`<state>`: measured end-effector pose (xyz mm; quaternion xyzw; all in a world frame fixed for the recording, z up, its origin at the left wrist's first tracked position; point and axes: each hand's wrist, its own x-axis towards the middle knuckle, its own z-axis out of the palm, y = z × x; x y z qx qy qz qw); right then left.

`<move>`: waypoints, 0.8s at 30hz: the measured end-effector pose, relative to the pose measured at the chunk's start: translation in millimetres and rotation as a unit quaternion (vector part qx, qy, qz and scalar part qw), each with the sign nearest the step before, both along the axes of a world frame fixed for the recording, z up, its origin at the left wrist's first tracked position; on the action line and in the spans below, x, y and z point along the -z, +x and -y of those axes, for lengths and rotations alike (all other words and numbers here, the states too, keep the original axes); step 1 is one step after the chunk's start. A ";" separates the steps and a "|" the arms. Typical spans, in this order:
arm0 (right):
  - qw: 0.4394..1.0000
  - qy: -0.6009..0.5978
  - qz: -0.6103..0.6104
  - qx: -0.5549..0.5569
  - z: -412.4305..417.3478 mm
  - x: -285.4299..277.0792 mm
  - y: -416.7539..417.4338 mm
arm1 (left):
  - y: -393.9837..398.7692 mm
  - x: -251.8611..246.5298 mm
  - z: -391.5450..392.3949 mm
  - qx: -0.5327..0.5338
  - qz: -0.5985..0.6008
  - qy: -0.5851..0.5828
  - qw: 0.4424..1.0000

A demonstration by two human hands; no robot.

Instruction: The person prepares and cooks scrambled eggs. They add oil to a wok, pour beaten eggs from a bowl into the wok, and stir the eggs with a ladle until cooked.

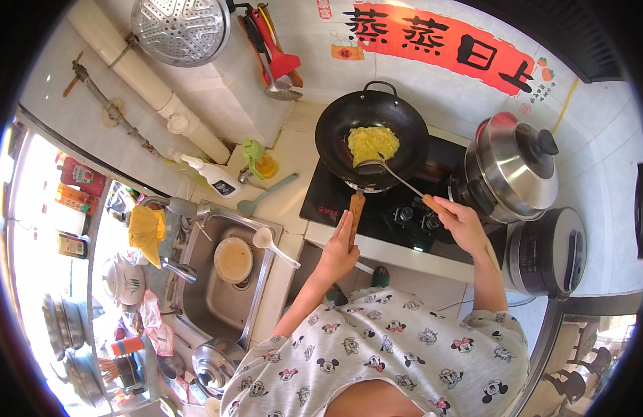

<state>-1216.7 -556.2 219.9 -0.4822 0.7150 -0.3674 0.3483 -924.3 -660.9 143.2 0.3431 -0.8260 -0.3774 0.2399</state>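
My left hand (338, 255) grips the wooden handle (357, 211) of a black wok (333, 122), which sits on the left part of a black glass cooktop (391, 232). A flat, yellow mass of what looks like cooked egg (372, 143) lies in the bottom of the wok. In my right hand (463, 227) is the wooden handle of a metal turner (402, 181). Its blade reaches into the wok and touches the near edge of the egg, partly tucked beneath it.
A lidded steel pot (514, 167) stands right of the wok, with a rice cooker (548, 253) nearer me. To the left are a sink (222, 307) holding a bowl (233, 260), a white spoon (275, 247) across its rim, a grey-green spoon (266, 194) and a spray bottle (212, 177).
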 end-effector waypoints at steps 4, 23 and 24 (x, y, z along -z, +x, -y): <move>0.988 -0.050 -0.130 0.073 42.2 27.8 19.4 | -0.8 -0.7 -0.1 -0.002 0.004 0.020 1.000; 0.896 -0.087 0.351 0.256 67.0 47.0 32.8 | 1.2 7.2 2.3 0.001 -0.026 -0.007 1.000; 0.895 -0.076 0.352 0.262 64.0 46.2 37.3 | 1.4 8.1 2.1 0.001 -0.026 -0.007 1.000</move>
